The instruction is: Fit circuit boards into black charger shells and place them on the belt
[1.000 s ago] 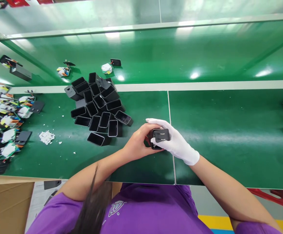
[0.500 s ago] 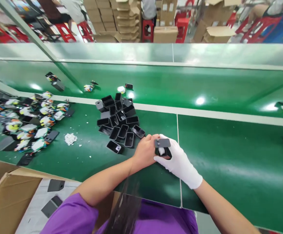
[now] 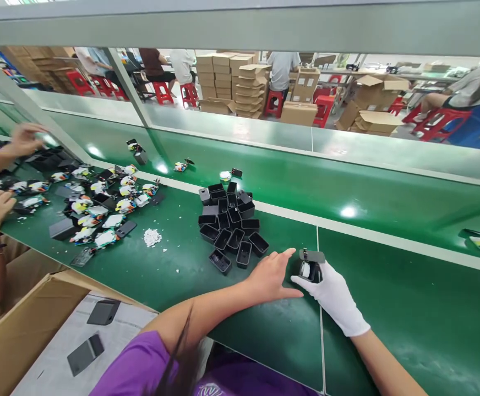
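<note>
Your green table (image 3: 388,308) bears heaped boards (image 3: 98,210) and open cases (image 3: 235,238), seemingly left to do; your left hand (image 3: 270,278), spread wide, holds nothing beside your gloved right hand (image 3: 336,294), curled round one case (image 3: 315,273), lid (image 3: 315,256) unclosed, seemingly part-done

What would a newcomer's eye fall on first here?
Most likely the white-gloved right hand, right of centre, holding an open black case, with the bare left hand spread beside it. Next, the heap of black housings further left. Then the jumbled electronic assemblies on the left of the green table, with white scraps nearby.
</note>
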Demonstrator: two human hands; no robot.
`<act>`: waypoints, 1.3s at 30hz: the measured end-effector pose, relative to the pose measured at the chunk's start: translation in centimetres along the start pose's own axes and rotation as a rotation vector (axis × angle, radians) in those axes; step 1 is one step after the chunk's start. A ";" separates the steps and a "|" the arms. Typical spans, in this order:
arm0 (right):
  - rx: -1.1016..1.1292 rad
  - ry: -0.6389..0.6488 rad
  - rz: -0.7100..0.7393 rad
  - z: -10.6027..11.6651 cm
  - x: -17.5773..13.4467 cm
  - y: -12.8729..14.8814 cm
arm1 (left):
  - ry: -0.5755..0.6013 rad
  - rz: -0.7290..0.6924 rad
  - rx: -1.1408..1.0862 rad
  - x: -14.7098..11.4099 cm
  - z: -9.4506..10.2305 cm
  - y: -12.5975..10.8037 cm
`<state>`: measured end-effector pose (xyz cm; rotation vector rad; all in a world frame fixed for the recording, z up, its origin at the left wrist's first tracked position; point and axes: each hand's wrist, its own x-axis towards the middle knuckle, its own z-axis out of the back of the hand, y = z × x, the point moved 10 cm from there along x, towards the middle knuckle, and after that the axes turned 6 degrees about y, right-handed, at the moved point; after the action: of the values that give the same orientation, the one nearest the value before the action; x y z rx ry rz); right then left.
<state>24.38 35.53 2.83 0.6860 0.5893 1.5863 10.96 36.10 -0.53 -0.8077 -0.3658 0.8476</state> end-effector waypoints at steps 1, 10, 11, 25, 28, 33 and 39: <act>0.009 0.010 -0.021 -0.3 0.2 -0.3 | -0.004 0.003 0.002 0.0 0.0 0.0; 0.177 0.020 -0.226 -0.4 0.8 -3.8 | -0.040 -0.004 0.015 0.1 0.1 0.1; 0.280 -0.019 -0.258 -0.1 1.2 -4.2 | -0.052 -0.017 0.011 0.0 0.2 0.1; 0.966 0.028 -0.212 -0.7 12.4 -2.6 | -0.113 -0.096 -0.027 -0.1 0.2 0.7; 0.757 -0.018 -0.197 -0.6 15.7 -3.1 | -0.109 -0.121 0.012 -0.5 0.2 -0.7; 0.360 -0.066 -0.197 -0.9 21.4 -3.6 | -0.157 -0.280 -0.081 -2.4 5.7 -5.3; 0.097 0.067 -0.146 -3.0 22.1 -5.2 | -0.447 0.437 0.274 -3.0 25.3 5.8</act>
<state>24.10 58.15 -0.83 0.6490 0.7533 1.4567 -8.67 48.29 11.64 -0.4385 -0.4599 1.4622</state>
